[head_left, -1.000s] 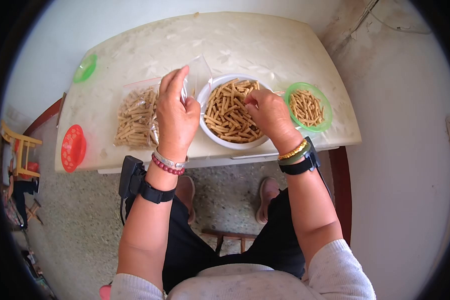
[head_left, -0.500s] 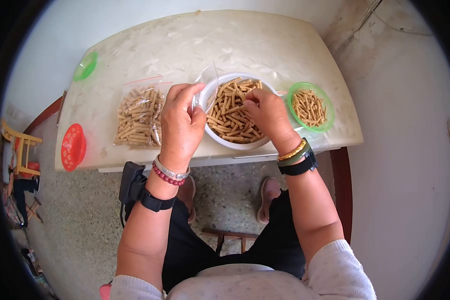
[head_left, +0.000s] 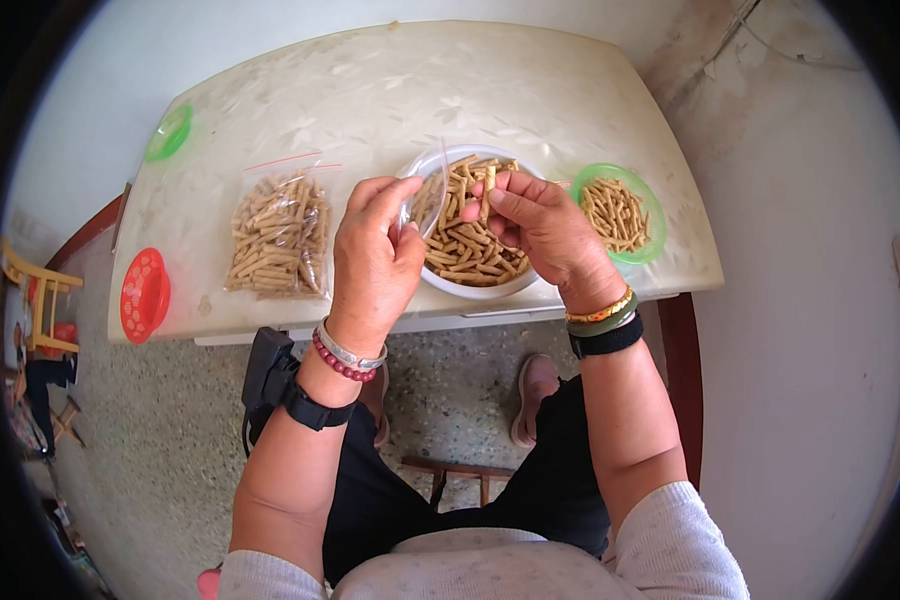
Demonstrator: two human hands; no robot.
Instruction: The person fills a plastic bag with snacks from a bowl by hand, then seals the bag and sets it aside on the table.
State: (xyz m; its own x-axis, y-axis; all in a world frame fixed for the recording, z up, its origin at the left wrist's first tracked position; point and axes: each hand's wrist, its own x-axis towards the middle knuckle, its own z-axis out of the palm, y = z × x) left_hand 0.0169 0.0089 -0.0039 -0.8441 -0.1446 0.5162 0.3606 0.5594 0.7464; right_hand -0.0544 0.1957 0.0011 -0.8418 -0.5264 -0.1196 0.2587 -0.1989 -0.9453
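My left hand [head_left: 378,245] is closed on a clear plastic bag [head_left: 428,203], which hangs over the left side of a white bowl [head_left: 470,292]. Short tan sticks [head_left: 465,240] fill the bowl. Above them my right hand [head_left: 545,220] pinches one tan stick [head_left: 488,192], held roughly upright between thumb and fingers, close to the bag. Left of my left hand lies a clear zip bag [head_left: 280,235] full of the same sticks. To the right of my right hand, a green basket [head_left: 653,200] holds more, thinner-looking sticks.
A red plastic basket [head_left: 145,295] sits at the table's left edge, and a green one [head_left: 169,133] farther back. The pale table [head_left: 370,100] meets walls behind and to the right. Below its front edge are my legs and a wooden stool bar [head_left: 460,468].
My right hand has risen from the sticks in the bowl and turned, now showing a stick in its fingers. My left hand has shifted slightly to the right with the bag.
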